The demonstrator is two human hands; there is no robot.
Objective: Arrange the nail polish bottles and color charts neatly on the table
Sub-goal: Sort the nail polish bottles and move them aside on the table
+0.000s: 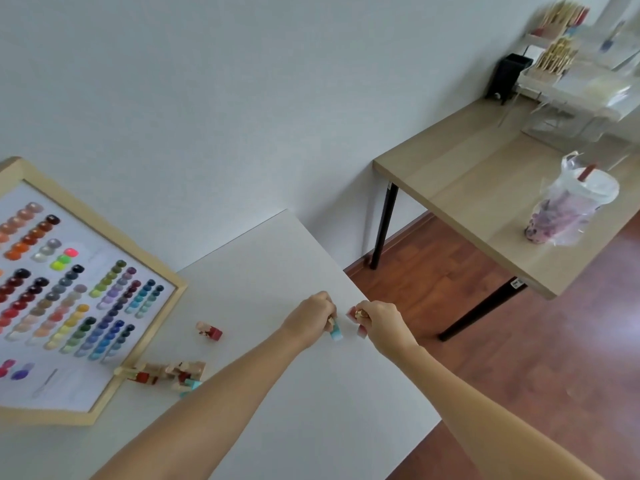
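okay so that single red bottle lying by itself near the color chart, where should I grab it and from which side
The red bottle lies on its side, apart from the pile. Judging by that pose, pinch it across the middle from above, fingers on its long sides; the table is bare around it. The left hand is nearer.

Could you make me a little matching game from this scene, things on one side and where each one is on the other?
Things:
1. light blue bottle
2. pink bottle
3. framed color chart
4. drink cup in a plastic bag

Places:
A. on the wooden table by the wall
B. lying at the left of the white table
C. held in the left hand
D. held in the right hand

Pairs: 1-C, 2-D, 3-B, 4-A
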